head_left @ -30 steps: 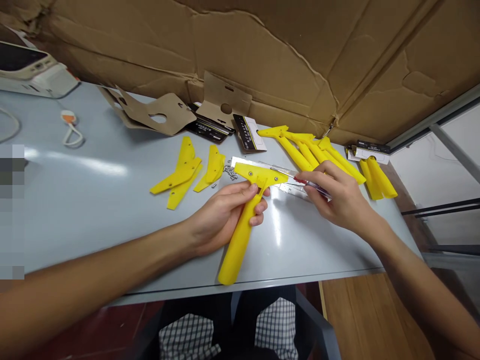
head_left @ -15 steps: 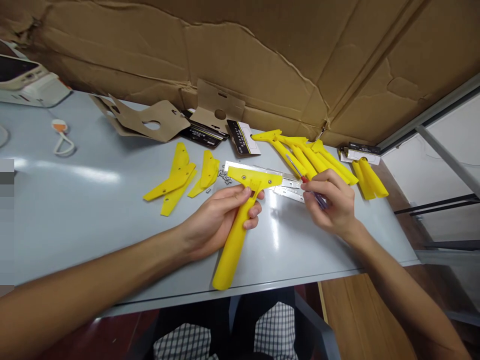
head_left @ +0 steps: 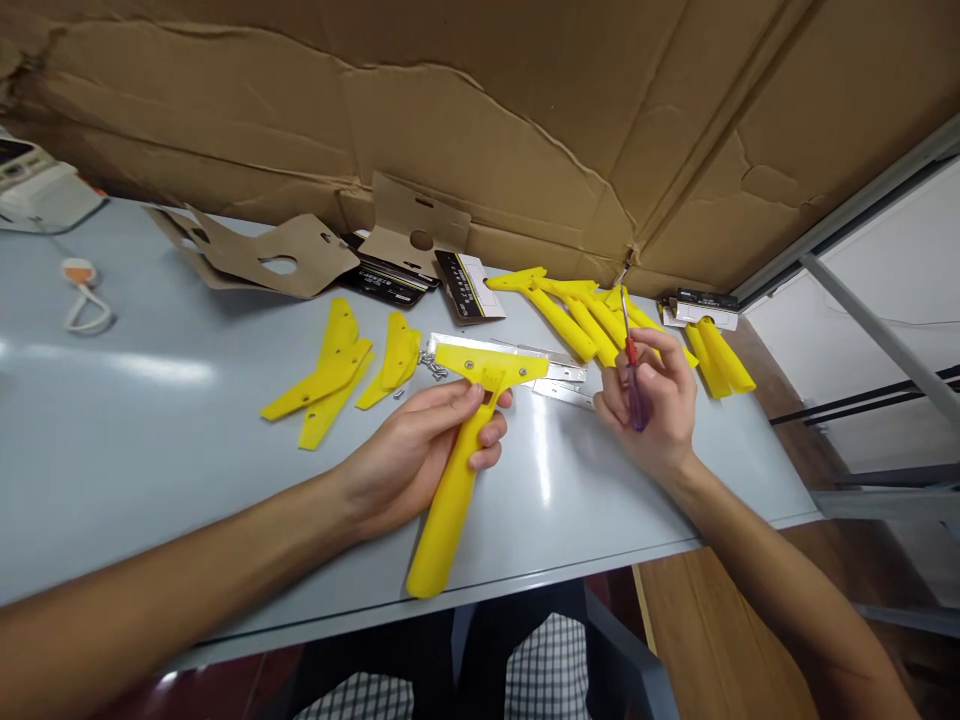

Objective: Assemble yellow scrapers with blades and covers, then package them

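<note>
My left hand (head_left: 427, 445) is closed around the neck of a yellow scraper (head_left: 444, 510), its handle slanting down toward the table's front edge. Two screws show in the scraper's head, and a metal blade runs along its top edge. In my right hand (head_left: 660, 400) is a screwdriver (head_left: 637, 395) with a purple and red handle, its shaft pointing up, apart from the scraper. Behind the scraper lie loose metal blades (head_left: 566, 393) and a small pile of screws (head_left: 431, 367). Loose yellow head plates (head_left: 319, 385) rest to the left.
Several yellow scraper handles (head_left: 559, 325) lie at the back right, with two more (head_left: 720, 360) beside packaging. Brown card sleeves (head_left: 300, 240) and black-and-white cards (head_left: 469, 287) stand along the cardboard wall (head_left: 450, 120). A white looped cord (head_left: 86, 305) lies far left.
My right hand has turned the screwdriver from slanting to nearly upright. The left hand keeps its hold on the scraper. The whole view has shifted slightly.
</note>
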Demonstrator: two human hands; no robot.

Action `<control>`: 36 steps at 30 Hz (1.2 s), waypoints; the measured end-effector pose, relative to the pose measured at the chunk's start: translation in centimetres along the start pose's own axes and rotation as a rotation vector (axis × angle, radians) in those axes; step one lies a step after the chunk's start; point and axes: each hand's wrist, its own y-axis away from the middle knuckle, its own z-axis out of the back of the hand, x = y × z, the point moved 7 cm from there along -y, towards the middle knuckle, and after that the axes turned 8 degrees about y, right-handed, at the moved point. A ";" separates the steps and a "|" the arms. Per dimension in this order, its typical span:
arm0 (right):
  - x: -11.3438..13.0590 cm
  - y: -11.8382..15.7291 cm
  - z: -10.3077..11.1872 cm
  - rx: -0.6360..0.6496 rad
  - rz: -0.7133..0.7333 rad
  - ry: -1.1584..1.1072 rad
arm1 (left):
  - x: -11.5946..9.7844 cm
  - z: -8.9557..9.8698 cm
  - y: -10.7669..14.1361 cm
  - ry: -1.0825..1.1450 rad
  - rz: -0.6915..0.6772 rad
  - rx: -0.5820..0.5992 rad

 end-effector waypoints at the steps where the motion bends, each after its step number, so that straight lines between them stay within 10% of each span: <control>1: -0.3 -0.1 0.0 0.022 -0.067 -0.066 | 0.0 0.0 0.0 0.002 -0.003 -0.002; 7: -1.6 0.1 0.4 0.058 -0.240 -0.165 | 0.1 0.1 -0.1 -0.010 0.006 0.025; 25: -1.7 0.0 -0.6 0.112 -0.056 0.073 | 0.2 0.0 -0.1 -0.021 0.012 0.053; 36: 5.5 0.0 -0.5 0.259 0.482 0.922 | 0.2 0.3 -0.1 -0.053 0.002 0.034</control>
